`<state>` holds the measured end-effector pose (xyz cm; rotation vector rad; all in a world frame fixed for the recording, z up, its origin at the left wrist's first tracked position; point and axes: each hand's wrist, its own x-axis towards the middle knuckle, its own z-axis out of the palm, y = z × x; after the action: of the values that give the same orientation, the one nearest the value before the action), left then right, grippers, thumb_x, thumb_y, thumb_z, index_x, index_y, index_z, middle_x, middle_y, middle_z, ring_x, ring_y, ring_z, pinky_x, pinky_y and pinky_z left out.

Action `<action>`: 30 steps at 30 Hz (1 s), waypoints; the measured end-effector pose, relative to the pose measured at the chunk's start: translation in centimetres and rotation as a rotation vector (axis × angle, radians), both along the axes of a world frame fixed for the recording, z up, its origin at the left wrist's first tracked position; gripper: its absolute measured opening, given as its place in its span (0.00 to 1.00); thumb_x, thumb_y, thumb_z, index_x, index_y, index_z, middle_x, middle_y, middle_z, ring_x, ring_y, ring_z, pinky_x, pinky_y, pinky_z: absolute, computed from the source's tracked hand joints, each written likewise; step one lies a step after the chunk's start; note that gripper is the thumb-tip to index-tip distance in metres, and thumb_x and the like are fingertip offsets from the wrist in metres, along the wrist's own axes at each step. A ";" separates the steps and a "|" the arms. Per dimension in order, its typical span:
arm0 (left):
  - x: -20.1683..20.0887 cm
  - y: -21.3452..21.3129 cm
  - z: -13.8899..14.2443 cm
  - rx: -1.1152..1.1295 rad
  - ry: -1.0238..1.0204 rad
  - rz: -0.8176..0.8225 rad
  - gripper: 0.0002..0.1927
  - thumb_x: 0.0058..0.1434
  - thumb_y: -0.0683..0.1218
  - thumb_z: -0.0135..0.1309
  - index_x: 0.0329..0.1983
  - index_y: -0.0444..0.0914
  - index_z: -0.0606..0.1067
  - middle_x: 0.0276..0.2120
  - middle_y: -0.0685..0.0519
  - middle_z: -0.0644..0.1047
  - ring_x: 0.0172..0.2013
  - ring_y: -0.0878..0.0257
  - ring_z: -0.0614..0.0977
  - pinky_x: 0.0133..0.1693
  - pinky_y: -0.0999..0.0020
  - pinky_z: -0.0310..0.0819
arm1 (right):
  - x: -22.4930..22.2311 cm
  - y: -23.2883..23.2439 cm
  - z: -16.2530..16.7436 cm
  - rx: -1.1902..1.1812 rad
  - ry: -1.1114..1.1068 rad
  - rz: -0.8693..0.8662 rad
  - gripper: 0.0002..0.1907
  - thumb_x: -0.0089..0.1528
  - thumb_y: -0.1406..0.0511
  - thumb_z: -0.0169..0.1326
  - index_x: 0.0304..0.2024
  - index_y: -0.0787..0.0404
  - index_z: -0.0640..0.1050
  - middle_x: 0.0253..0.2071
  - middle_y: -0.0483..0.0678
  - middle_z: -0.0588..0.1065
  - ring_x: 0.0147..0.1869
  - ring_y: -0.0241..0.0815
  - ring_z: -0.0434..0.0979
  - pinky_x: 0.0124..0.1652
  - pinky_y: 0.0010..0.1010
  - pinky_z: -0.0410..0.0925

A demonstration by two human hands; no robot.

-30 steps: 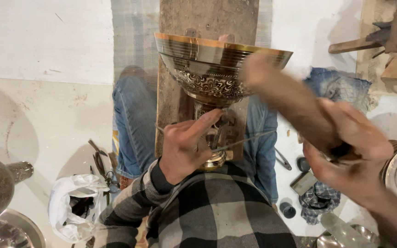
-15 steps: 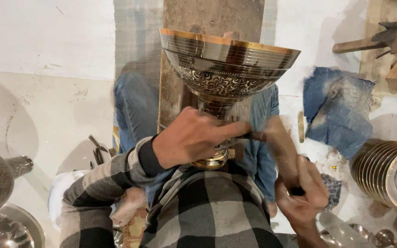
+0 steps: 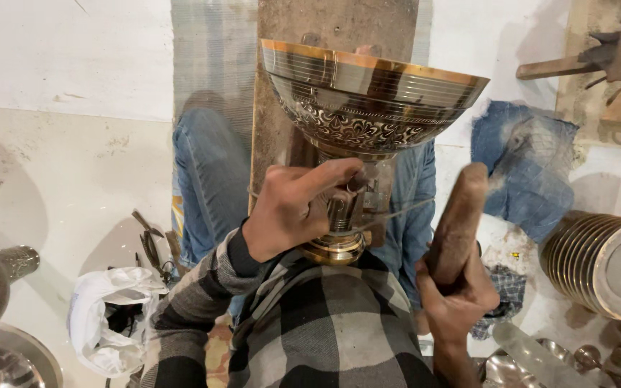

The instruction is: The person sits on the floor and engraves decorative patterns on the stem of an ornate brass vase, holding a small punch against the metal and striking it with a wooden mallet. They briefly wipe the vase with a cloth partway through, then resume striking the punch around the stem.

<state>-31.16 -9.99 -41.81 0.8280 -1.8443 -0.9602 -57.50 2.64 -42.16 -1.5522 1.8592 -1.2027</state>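
The left hand (image 3: 300, 208) is closing around the narrow stem of a large ornate metal goblet-shaped bowl (image 3: 364, 100) with a gold rim, ribbed silver bands and an engraved floral belt. The fingers (image 3: 339, 172) are curling over the stem just under the bowl, and they seem to be pinching a small dark tool against it, though that tool is too hidden to name. The goblet is standing upright between the person's knees, its round golden foot (image 3: 333, 248) pressing close to the checked black-and-white shirt (image 3: 325, 330), with a tall weathered wooden post (image 3: 325, 29) rising right behind it.

The right hand (image 3: 458, 294) is clamping tightly around the lower end of a thick brown wooden mallet-like stick (image 3: 460, 215), which is pointing up and slightly towards the goblet, just beside the stem but not touching it. The two hands are staying apart, each gripping its own thing.

On the pale floor (image 3: 73, 179), a crumpled blue cloth (image 3: 522, 165) is lying to the right, near a ribbed round metal vessel (image 3: 605, 262) lying on its side. A white plastic bag (image 3: 113, 316) is sitting to the left.
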 end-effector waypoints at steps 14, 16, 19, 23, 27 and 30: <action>-1.2 -0.1 0.0 -0.083 -0.035 0.043 0.37 0.46 0.28 0.51 0.64 0.38 0.73 0.45 0.43 0.84 0.38 0.57 0.89 0.36 0.67 0.85 | -5.4 -9.6 11.3 -0.145 0.651 0.549 0.27 0.50 0.79 0.59 0.54 0.74 0.79 0.46 0.62 0.78 0.42 0.46 0.78 0.36 0.32 0.71; -1.2 0.1 0.1 -0.065 -0.025 0.054 0.37 0.44 0.30 0.53 0.62 0.36 0.73 0.48 0.41 0.83 0.38 0.56 0.88 0.37 0.67 0.84 | -5.4 -10.1 11.8 0.055 0.329 0.444 0.21 0.57 0.74 0.61 0.55 0.65 0.79 0.39 0.53 0.76 0.33 0.38 0.73 0.33 0.26 0.68; -1.3 0.6 -0.2 -0.029 -0.033 0.105 0.36 0.43 0.31 0.56 0.61 0.33 0.74 0.47 0.42 0.83 0.36 0.56 0.87 0.37 0.66 0.84 | -5.4 -11.4 12.3 0.028 0.456 0.645 0.33 0.53 0.73 0.61 0.62 0.55 0.74 0.44 0.54 0.76 0.37 0.39 0.75 0.34 0.26 0.71; -1.8 1.8 -1.0 -0.030 0.003 0.234 0.33 0.45 0.31 0.55 0.59 0.32 0.74 0.45 0.42 0.83 0.41 0.55 0.88 0.40 0.67 0.85 | -4.8 -13.1 13.7 0.197 0.455 0.722 0.39 0.55 0.72 0.62 0.68 0.49 0.70 0.52 0.50 0.80 0.29 0.33 0.73 0.27 0.22 0.67; -3.1 2.7 -1.8 -0.049 0.052 0.410 0.27 0.58 0.27 0.48 0.62 0.33 0.74 0.49 0.43 0.83 0.46 0.55 0.89 0.45 0.69 0.88 | -3.8 -14.3 16.2 0.285 0.794 0.848 0.45 0.51 0.73 0.61 0.71 0.48 0.66 0.54 0.56 0.75 0.38 0.43 0.81 0.37 0.30 0.78; -3.7 3.6 -1.9 0.053 0.049 0.520 0.22 0.57 0.28 0.51 0.54 0.33 0.77 0.36 0.48 0.84 0.34 0.60 0.89 0.35 0.71 0.84 | -2.2 -14.6 17.0 0.420 0.860 0.838 0.45 0.51 0.71 0.63 0.70 0.44 0.65 0.56 0.54 0.75 0.37 0.44 0.81 0.37 0.34 0.76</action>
<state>-34.89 -6.34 -43.75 1.2275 -1.4559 -0.6875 -59.70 -11.94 -25.12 -2.3819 1.3889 0.2603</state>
